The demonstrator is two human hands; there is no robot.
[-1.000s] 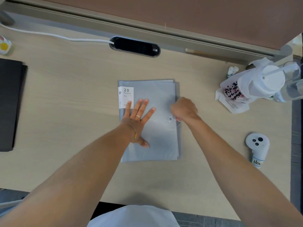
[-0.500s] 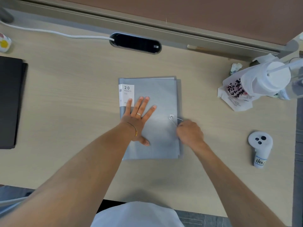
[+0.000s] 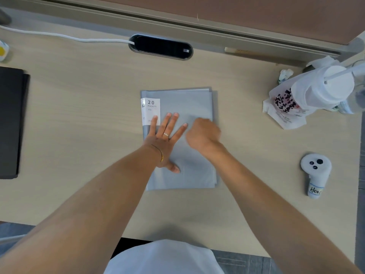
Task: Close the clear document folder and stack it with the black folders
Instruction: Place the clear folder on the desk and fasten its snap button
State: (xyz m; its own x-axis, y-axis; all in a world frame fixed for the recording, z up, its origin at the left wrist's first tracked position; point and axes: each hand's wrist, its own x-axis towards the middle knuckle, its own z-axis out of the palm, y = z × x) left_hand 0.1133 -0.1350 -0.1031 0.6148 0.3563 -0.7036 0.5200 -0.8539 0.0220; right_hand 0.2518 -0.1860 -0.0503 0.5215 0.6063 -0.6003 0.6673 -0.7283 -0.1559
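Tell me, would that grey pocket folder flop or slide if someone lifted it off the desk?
The grey pocket folder is thin plastic with loose sheet edges showing at its right side, so it would probably bend. Its smooth cover on the smooth desk looks apt to slide; the left hand lies flat on it.

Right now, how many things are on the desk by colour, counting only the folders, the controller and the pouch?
Grey-blue: 1, the clear document folder
Black: 2, the black folders, two edges showing
White: 2, the controller and the pouch
Total: 5
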